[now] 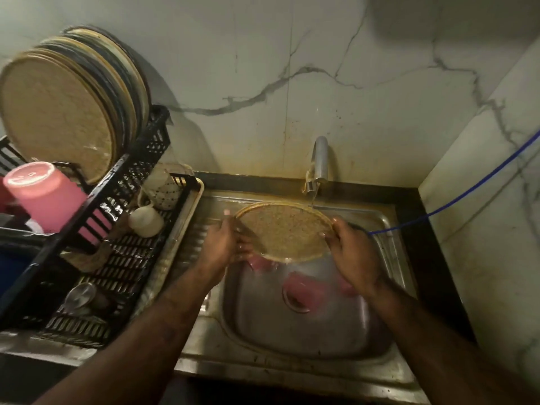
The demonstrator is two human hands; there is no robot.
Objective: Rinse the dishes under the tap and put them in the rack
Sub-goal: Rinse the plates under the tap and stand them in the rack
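Note:
A round speckled tan plate [285, 230] is held tilted over the steel sink [306, 340], under the thin stream from the metal tap [319, 163]. My left hand [220, 242] grips its left rim and my right hand [352, 251] grips its right rim. Water runs off the plate's lower edge. Pink items [298, 287] lie blurred in the basin below. The black dish rack [117, 229] stands to the left, with several similar plates [64, 103] upright on its upper tier.
A pink cup [43, 194] sits upside down on the rack's upper tier. White cups [146, 220] and a steel cup [80, 295] lie on the lower tier. A blue cord [455, 200] runs from the right wall to the sink. Marble walls close in behind and to the right.

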